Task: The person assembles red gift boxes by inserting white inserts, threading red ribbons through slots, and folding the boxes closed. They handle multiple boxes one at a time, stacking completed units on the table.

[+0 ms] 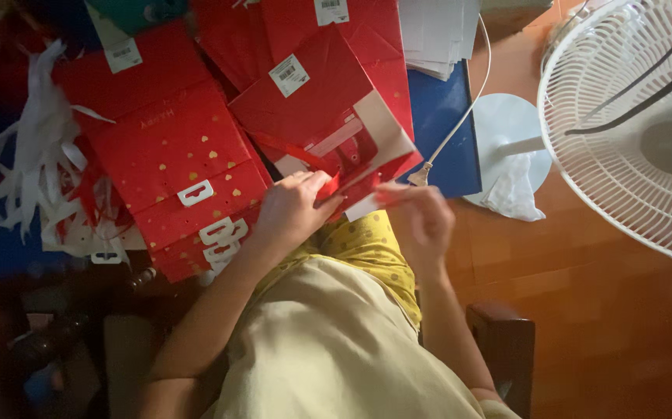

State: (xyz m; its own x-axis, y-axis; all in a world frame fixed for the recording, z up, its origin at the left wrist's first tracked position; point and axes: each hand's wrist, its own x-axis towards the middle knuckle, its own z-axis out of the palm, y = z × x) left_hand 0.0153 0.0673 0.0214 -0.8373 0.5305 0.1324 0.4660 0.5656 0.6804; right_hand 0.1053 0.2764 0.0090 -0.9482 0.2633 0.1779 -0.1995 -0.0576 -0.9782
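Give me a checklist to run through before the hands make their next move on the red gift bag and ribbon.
1. Left hand has hold of the red ribbon at the bag's mouth: ok.
2. Right hand pinches the near edge of the red gift bag: ok, though motion blur hides the fingertips.
3. Bag mouth open, white inside showing: ok.
4. Ribbon passed through the handle holes: cannot tell.
5. Stack of flat red bags with white handle cutouts lies beside the left hand: ok.
6. White cable keeps off the bag: not ok, its end lies against the bag's right corner.
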